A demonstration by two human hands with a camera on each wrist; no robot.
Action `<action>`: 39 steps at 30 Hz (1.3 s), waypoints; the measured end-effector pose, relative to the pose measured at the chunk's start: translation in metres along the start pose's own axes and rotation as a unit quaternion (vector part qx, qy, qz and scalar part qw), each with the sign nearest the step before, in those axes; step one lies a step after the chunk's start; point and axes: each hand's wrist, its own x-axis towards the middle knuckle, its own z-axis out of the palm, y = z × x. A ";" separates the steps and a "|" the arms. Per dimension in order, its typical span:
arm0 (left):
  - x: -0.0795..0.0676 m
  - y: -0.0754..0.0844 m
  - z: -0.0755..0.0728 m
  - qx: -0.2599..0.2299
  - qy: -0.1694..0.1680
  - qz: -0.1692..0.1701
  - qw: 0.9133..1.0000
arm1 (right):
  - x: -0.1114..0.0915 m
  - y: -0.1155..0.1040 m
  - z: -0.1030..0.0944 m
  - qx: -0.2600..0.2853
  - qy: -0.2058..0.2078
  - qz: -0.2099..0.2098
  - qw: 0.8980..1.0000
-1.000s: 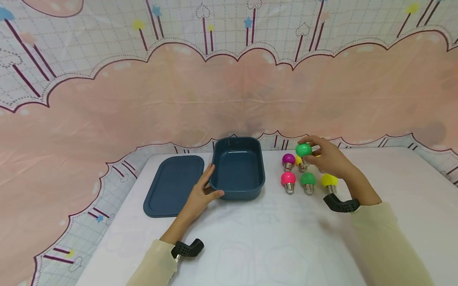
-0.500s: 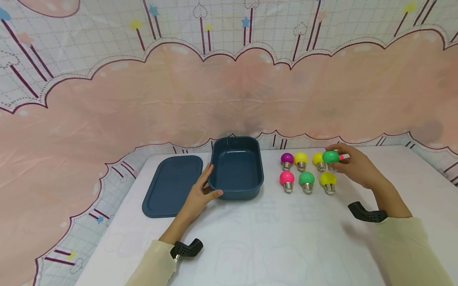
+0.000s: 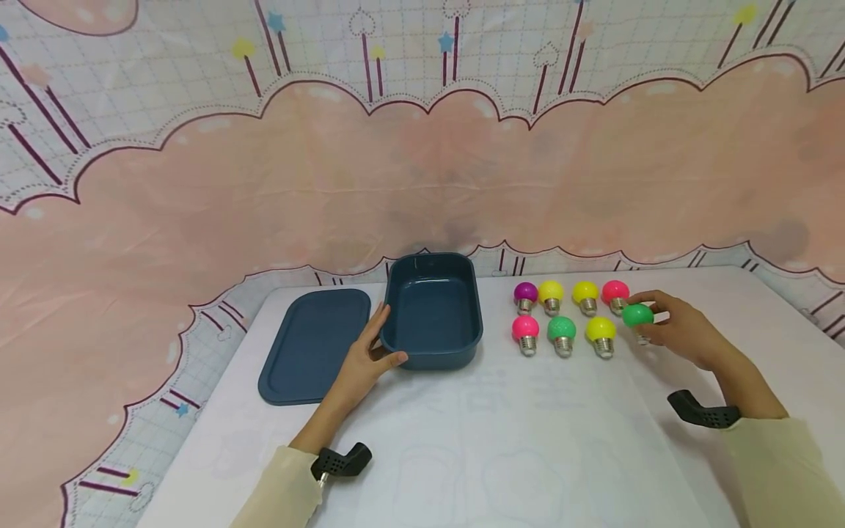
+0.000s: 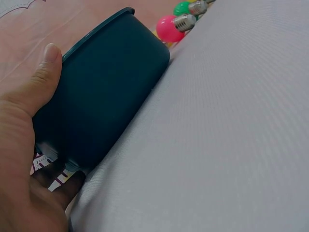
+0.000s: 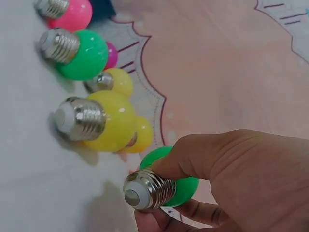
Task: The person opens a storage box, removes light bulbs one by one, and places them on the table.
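A deep dark-blue box [image 3: 432, 312] stands uncovered on the white table. My left hand [image 3: 359, 359] rests against its near left corner, fingers fairly straight along the side and thumb at the front wall. In the right wrist view, my right hand [image 5: 231, 179] pinches a green light bulb [image 5: 186, 186] between thumb and fingers, the thumb near its silver screw base. In the head view that bulb is at the right end of the front row, beside a yellow bulb [image 3: 601, 330]; whether it touches the table I cannot tell.
Left of the box lies its flat blue lid [image 3: 315, 346]. The front row also has a pink bulb [image 3: 525, 328] and a green bulb [image 3: 562, 329]. Behind them stand purple [image 3: 526, 293], yellow [image 3: 551, 292] and pink [image 3: 615, 291] bulbs, with another yellow bulb [image 3: 585, 293]. A patterned cloth [image 3: 462, 176] hangs behind.
My right hand has carried the green bulb rightward past the back row, then down towards the front row's right end. My left hand stays at the box.
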 end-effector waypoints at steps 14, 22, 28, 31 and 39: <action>-0.002 0.003 0.000 -0.002 0.001 -0.002 1.000 | 0.000 0.008 0.010 -0.010 -0.024 0.010 1.000; -0.002 0.001 -0.001 0.001 0.000 -0.003 1.000 | 0.001 0.003 0.011 -0.009 -0.037 0.018 0.999; 0.002 -0.021 -0.002 -0.003 0.007 0.006 1.000 | 0.000 0.003 0.010 -0.010 -0.045 0.022 0.999; 0.004 -0.031 -0.003 0.004 0.011 0.010 1.000 | 0.001 0.005 0.010 -0.012 -0.047 0.025 0.998; 0.002 -0.035 -0.002 0.003 0.013 0.011 1.000 | 0.000 0.008 0.010 -0.015 -0.048 0.029 0.998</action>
